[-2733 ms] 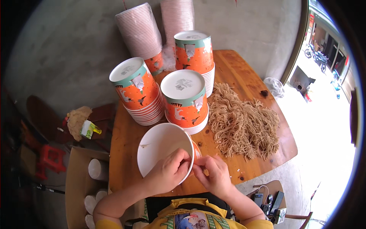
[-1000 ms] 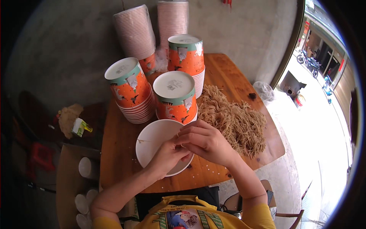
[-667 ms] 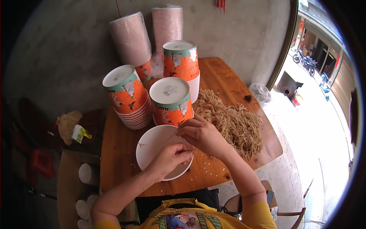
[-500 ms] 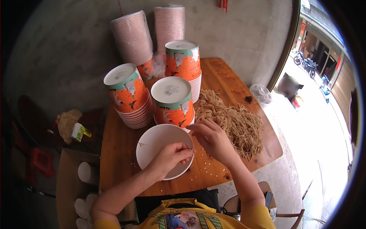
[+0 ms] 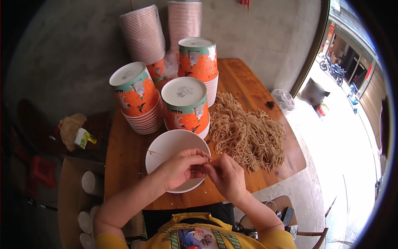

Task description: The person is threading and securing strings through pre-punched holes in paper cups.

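Observation:
In front of me on the wooden table stands a white paper bucket (image 5: pixel 159 143), its mouth facing up. A short bit of tan cord (image 5: pixel 152 152) shows at its left wall. My left hand (image 5: pixel 182 168) reaches over the mouth, thumb and fingers pinched at the right rim. My right hand (image 5: pixel 227 174) meets it there from outside, its fingers also pinched. Both seem to grip a thin tan cord end, mostly hidden by the fingers. A big heap of tan cords (image 5: pixel 248 137) lies to the right of the bucket.
Upside-down stacks of orange paper buckets (image 5: pixel 184 103) stand just behind. Farther back, tall stacks of white-rimmed buckets (image 5: pixel 143 35) in plastic lean by the wall. A cardboard box (image 5: pixel 68 186) with white buckets sits at lower left. A bright doorway opens on the right.
My right hand has come down and left from beside the cord heap to meet my left hand at the rim. Its fingers have closed. The view has shifted slightly.

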`<state>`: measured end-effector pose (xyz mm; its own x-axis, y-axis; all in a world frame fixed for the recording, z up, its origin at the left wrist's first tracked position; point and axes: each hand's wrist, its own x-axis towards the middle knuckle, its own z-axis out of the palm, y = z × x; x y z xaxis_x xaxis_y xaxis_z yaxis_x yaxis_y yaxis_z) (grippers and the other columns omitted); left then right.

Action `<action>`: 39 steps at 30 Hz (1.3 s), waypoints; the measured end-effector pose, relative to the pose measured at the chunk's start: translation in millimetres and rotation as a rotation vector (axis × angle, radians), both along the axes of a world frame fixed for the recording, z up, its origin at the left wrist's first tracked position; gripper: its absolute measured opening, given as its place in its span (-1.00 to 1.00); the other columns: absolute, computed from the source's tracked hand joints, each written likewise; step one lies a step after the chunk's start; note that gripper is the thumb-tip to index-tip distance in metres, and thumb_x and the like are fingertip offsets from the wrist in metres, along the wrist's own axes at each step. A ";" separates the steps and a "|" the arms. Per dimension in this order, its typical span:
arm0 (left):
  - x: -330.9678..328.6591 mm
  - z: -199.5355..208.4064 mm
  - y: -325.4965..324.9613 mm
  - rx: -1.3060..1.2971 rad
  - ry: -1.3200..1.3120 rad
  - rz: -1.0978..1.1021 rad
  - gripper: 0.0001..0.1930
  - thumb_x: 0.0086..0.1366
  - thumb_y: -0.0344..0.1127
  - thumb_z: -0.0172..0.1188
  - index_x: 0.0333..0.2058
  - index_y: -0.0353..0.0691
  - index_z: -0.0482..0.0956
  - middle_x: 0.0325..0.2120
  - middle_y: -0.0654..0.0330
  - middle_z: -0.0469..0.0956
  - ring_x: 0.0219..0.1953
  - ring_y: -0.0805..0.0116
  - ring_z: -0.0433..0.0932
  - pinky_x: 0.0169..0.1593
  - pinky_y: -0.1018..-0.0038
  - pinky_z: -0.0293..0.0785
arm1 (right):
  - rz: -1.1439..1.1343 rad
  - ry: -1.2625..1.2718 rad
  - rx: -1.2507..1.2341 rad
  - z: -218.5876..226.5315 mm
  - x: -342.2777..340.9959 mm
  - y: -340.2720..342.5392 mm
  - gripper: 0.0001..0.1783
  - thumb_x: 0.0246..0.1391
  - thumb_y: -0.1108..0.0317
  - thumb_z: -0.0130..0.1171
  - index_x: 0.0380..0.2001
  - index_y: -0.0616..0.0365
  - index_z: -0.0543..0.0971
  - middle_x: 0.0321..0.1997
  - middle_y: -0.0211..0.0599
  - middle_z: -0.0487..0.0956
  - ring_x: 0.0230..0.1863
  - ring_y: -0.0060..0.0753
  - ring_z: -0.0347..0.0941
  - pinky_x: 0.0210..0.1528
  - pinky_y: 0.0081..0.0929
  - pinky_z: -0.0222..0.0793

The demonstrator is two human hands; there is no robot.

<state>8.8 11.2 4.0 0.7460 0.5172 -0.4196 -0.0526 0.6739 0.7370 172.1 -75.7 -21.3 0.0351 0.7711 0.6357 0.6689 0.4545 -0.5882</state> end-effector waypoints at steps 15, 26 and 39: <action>4.7 -5.1 -1.7 0.155 0.064 0.048 -0.91 0.31 -0.42 0.13 -0.23 -0.21 0.44 -0.29 0.25 0.50 -0.26 0.47 0.52 -0.17 0.53 0.49 | 0.193 -0.063 -0.024 5.8 19.9 3.2 -0.83 -0.06 0.49 0.37 -0.34 0.13 0.61 -0.51 -0.37 0.46 -0.51 -0.39 0.42 -0.49 -0.45 0.35; 8.7 5.8 -6.1 0.369 0.100 0.056 -0.70 0.28 -0.51 0.18 -0.12 -0.30 0.24 -0.31 0.12 0.50 -0.28 0.40 0.56 -0.19 0.49 0.54 | 0.352 -0.430 0.010 35.6 50.7 35.2 -0.67 -0.14 0.51 0.31 -0.22 0.00 0.59 -0.01 -0.33 0.47 -0.06 -0.16 0.36 -0.05 -0.33 0.41; 3.8 3.0 -11.1 0.343 0.085 -0.029 -0.78 0.25 -0.56 0.13 -0.21 -0.29 0.27 -0.34 0.10 0.50 -0.34 0.38 0.54 -0.25 0.50 0.51 | 0.608 0.435 -0.598 17.1 42.2 24.5 -0.92 0.16 0.50 -0.07 -0.28 0.15 0.41 -0.31 -0.42 0.41 -0.30 -0.59 0.35 -0.24 -0.59 0.32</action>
<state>12.6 0.1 7.0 0.7323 0.6178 -0.2865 0.0344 0.3866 0.9216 214.4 -51.2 -4.2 -0.3379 0.9280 0.1567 0.0854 0.1961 -0.9769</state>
